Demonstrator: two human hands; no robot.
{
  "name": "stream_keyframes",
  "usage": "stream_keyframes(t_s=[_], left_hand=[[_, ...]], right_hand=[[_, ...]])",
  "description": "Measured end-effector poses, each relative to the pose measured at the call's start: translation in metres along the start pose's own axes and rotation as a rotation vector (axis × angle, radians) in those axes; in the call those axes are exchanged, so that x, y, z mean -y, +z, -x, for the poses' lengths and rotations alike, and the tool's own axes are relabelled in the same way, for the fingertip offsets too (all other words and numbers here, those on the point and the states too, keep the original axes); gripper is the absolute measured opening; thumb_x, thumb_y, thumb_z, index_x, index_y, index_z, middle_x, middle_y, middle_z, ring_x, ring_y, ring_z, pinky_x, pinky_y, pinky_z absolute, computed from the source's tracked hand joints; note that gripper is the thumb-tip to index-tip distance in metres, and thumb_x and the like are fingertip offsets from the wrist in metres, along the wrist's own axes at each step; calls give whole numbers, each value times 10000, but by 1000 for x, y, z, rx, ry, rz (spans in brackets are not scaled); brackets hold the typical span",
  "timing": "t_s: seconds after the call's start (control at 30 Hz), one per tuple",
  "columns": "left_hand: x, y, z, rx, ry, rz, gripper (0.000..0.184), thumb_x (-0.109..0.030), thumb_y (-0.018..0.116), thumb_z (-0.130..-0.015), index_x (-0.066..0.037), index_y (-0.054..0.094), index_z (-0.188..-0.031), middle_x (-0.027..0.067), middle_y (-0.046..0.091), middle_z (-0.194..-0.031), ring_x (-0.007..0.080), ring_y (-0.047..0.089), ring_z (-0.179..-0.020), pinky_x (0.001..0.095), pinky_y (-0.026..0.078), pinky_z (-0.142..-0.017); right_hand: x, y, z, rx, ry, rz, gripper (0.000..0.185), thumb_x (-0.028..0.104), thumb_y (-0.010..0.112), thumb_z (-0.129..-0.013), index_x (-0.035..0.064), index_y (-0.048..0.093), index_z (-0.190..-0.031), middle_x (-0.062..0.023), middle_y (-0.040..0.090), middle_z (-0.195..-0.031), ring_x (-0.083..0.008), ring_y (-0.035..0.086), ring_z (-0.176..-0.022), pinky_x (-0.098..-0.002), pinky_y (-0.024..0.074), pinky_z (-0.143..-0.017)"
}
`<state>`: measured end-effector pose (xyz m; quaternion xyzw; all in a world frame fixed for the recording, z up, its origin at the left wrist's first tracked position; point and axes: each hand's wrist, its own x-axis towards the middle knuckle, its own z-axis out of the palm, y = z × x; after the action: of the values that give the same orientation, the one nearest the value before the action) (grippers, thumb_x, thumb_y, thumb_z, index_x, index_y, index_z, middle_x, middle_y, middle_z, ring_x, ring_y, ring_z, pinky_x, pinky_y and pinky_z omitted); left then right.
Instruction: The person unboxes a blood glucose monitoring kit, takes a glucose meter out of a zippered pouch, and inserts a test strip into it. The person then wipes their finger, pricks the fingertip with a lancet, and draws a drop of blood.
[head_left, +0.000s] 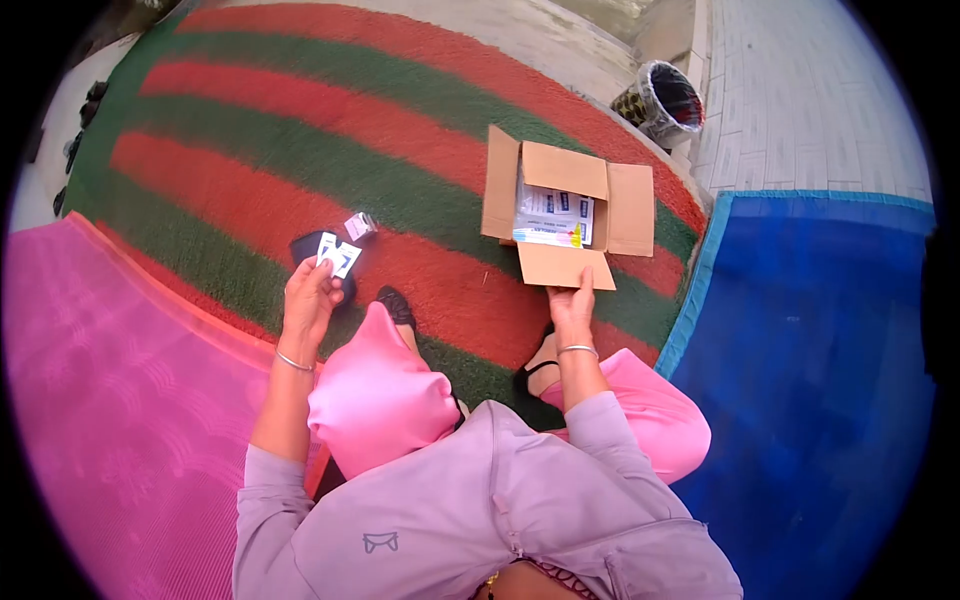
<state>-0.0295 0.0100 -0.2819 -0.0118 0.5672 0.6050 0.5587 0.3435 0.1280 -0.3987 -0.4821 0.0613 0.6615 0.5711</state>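
Observation:
My left hand [312,297] pinches a small white-and-blue packet [338,257] between thumb and fingers. Just beyond it, a small white box [360,226] sits on the striped carpet. A dark object [304,248] lies partly behind the packet; its kind is hard to make out. At the right, my right hand [573,303] grips the near flap of an open cardboard box [566,265], fingers hidden under the flap. Inside the box lie white packages with blue print [556,207] and one with a coloured edge.
Red-and-green striped carpet [440,110] spreads under the boxes and my feet. A pink mat [130,400] lies at the left, a blue mat [800,380] at the right. Behind the cardboard box stands a lined waste bin [640,103]. Dark shoes [80,140] sit at the far left.

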Motion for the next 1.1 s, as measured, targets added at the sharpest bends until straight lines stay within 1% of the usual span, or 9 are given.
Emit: stream_keyframes(t_s=[0.07,0.17,0.37,0.63,0.77,0.83,0.87,0.93,1.1], left_hand=[[-4,23,-9,59,-20,-48,107,-102,580,-835,-91,510,-915,-4,556,-768,85,520,-613,205,405,-486],[-16,65,-15,190,-53,-223,122,-99,585,-829,-71,515,-925,6,575,-780,80,526,-620,196,412,-491],[-41,119,-28,365,25,-297,111,-119,594,-833,-77,532,-914,0,591,-781,46,527,-608,166,400,-472],[-2,144,-49,401,-114,-361,99,-142,596,-830,-97,528,-886,-22,554,-704,49,518,-578,171,396,-465],[11,162,-56,468,-148,-427,98,-140,596,-829,-84,530,-873,-17,555,-708,48,518,-581,176,397,-474],[13,179,-57,494,-167,-514,92,-136,594,-829,-85,531,-871,-16,555,-709,46,517,-584,176,395,-475],[15,191,-55,516,-179,-590,86,-133,592,-829,-86,533,-869,-15,556,-709,44,517,-587,176,394,-477],[26,214,-58,543,-176,-659,102,-140,596,-823,-76,537,-875,-10,560,-707,46,519,-595,178,389,-471],[97,255,-73,660,-211,-1049,135,-144,608,-792,-48,566,-877,10,569,-682,75,518,-553,209,379,-425]], right_hand=[[-16,19,33,-117,-49,90,440,411,564,-839,126,456,-1157,-115,491,-1108,-272,486,-1034,-517,398,-906],[-20,15,48,-67,-7,114,468,444,573,-823,157,439,-1168,-108,469,-1120,-272,461,-1066,-536,382,-904],[-23,30,65,125,-363,658,314,277,399,-939,30,504,-1103,-87,562,-1064,-173,574,-918,-290,449,-747],[9,75,34,246,-355,833,391,243,414,-918,28,456,-1243,-110,512,-1199,-208,479,-1099,-328,422,-848],[23,86,-33,417,-509,1272,408,193,421,-879,-18,452,-1226,-176,471,-1258,-284,425,-1184,-345,341,-967],[33,87,-49,692,-344,1810,426,196,421,-866,-36,443,-1223,-207,454,-1265,-309,403,-1205,-343,312,-999],[41,86,-56,687,-340,1811,426,196,421,-866,-36,443,-1223,-207,454,-1265,-309,403,-1205,-343,312,-999],[59,80,-66,931,-252,1730,426,199,421,-858,-38,454,-1210,-214,478,-1236,-318,441,-1167,-349,330,-991],[132,85,-43,881,-283,1804,412,191,424,-860,-48,462,-1193,-210,527,-1173,-321,502,-1095,-351,371,-953]])
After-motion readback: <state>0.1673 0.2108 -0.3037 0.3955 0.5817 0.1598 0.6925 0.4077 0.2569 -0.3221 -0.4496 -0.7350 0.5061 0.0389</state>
